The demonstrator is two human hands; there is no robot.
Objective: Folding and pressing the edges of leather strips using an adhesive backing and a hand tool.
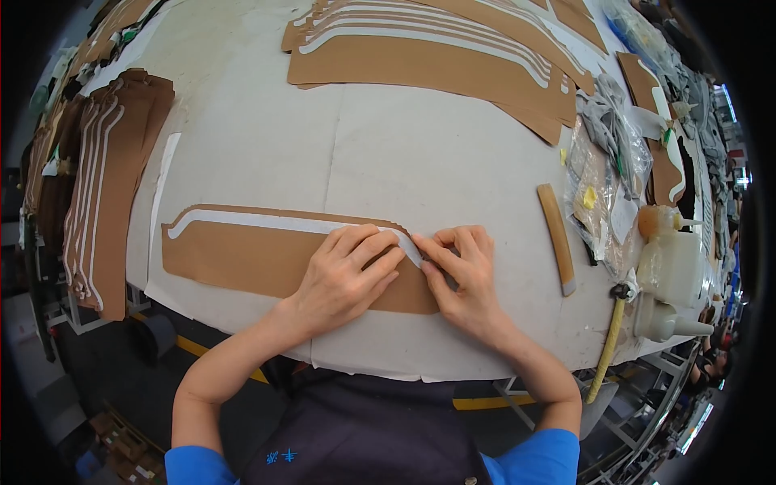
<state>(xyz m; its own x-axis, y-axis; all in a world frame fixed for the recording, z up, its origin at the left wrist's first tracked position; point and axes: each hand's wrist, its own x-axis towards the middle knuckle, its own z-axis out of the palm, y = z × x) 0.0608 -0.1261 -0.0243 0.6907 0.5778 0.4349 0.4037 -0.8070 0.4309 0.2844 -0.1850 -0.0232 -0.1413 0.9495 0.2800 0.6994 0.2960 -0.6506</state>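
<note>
A long brown leather-like panel (234,255) lies flat on the table before me, with a white strip (267,219) along its curved far edge. My left hand (347,271) rests over the panel's right part. Its fingers are bent and a little apart, with the tips close to the strip. At the right end, where the strip slopes down, my right hand (462,271) has thumb and index finger at the panel's edge, pinching it. Both hands hide part of the panel, and the exact contact under the left fingers does not show.
Stacked brown panels with white strips (420,65) lie at the far side; another stack (109,194) hangs over the left edge. To the right are a flat wooden tool (556,238), clear plastic bags (602,178), a whitish plastic bottle (669,267) and a yellow-handled brush (606,347).
</note>
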